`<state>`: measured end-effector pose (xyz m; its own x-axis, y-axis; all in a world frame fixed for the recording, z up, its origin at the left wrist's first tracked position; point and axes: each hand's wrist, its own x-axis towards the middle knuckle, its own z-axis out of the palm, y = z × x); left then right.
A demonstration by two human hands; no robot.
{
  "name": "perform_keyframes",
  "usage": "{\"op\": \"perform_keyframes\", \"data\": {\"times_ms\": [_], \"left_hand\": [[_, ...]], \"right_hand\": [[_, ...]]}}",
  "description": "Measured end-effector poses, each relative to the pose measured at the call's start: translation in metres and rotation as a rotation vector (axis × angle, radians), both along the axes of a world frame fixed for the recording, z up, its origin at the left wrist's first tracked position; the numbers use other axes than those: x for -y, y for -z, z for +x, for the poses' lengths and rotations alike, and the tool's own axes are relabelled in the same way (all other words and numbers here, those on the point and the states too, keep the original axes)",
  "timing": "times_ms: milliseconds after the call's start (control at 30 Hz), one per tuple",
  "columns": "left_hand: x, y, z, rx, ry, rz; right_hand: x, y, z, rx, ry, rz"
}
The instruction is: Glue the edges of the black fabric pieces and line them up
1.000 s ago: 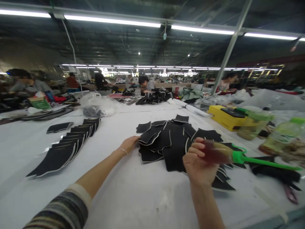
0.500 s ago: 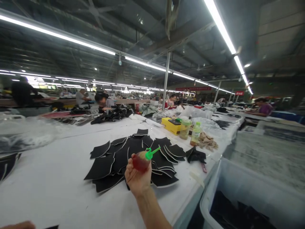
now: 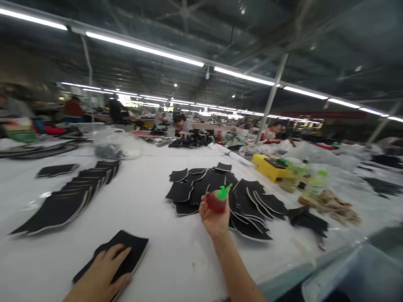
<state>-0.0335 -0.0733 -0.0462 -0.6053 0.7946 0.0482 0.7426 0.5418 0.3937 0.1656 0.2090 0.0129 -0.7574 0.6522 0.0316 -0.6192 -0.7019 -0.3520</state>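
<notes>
I rested the left hand, fingers loosely spread, on a pale-edged black panel; the right hand gripped a bulbous, translucent bottle with curled fingers.

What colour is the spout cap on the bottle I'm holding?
The spout cap is bright green, seen in the head view.

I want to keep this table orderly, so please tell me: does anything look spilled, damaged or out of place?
No spill or damage stands out, though the view is partly blurred. The black pile behind the right hand looks askew, its pieces pointing many ways, unlike the neat overlapping row; a single piece lies apart.
</notes>
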Motion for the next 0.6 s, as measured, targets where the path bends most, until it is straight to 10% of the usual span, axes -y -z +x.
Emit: {"op": "perform_keyframes", "data": {"times_ms": [267,600], "left_hand": [[-0.002,-0.067,0.031,-0.047,0.126,-0.33],[-0.008,-0.077,0.04,-0.113,0.158,-0.495]], "right_hand": [[0.01,-0.001,-0.01,0.188,-0.079,0.144],[0.028,-0.001,-0.016,0.247,-0.186,0.213]]}}
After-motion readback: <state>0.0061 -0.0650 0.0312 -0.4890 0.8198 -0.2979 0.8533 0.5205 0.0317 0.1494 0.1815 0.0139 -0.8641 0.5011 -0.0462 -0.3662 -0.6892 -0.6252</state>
